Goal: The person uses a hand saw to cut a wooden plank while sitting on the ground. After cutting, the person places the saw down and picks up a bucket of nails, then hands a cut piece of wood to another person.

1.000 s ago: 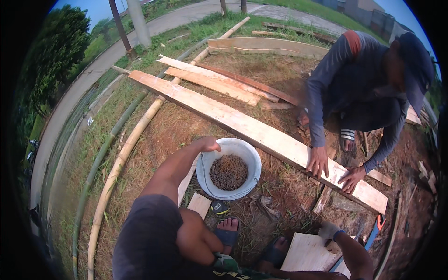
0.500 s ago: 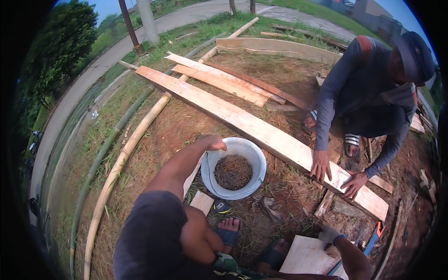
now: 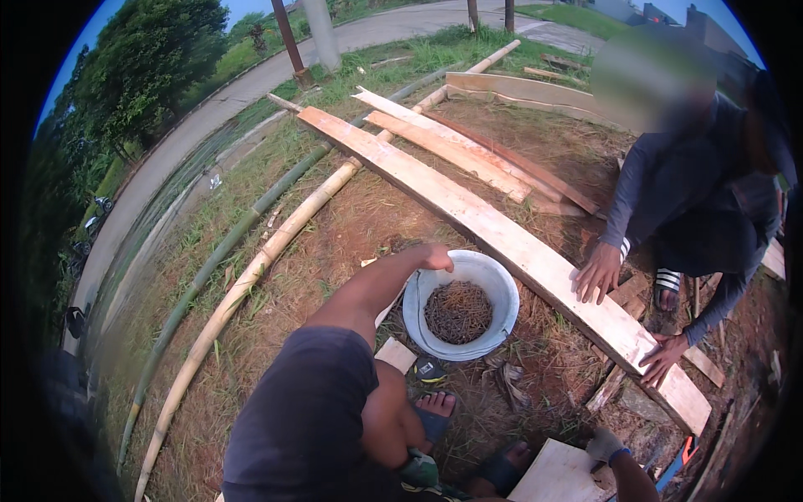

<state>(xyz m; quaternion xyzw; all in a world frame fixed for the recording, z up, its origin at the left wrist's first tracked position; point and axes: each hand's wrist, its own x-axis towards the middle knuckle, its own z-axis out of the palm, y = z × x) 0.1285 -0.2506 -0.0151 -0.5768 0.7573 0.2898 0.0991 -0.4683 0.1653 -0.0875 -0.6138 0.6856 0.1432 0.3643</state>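
My left hand point(image 3: 437, 258) is closed over the far left rim of a white plastic bucket point(image 3: 502, 326). Inside the bucket lies a heap of rusty nails point(image 3: 457, 311). At the lower right, my right hand point(image 3: 606, 445), in a grey work glove, is low beside a pale board point(image 3: 552, 475); its fingers are turned away, so whether it holds anything is hidden. A saw with a blue blade and orange end point(image 3: 679, 462) lies near it. A long plank point(image 3: 485, 226) runs diagonally past the bucket, with a co-worker's two hands point(image 3: 599, 272) resting on it.
The co-worker point(image 3: 703, 201) squats at the right behind the plank. More planks point(image 3: 468, 155) lie beyond. Two bamboo poles point(image 3: 251, 272) curve along the left. A black and yellow tape measure point(image 3: 431, 370) lies beside the bucket, near my sandalled foot point(image 3: 435, 412).
The view has shifted, moving the scene rightward in the picture. My left hand stays on the bucket rim. The co-worker's hands have spread farther apart along the plank.
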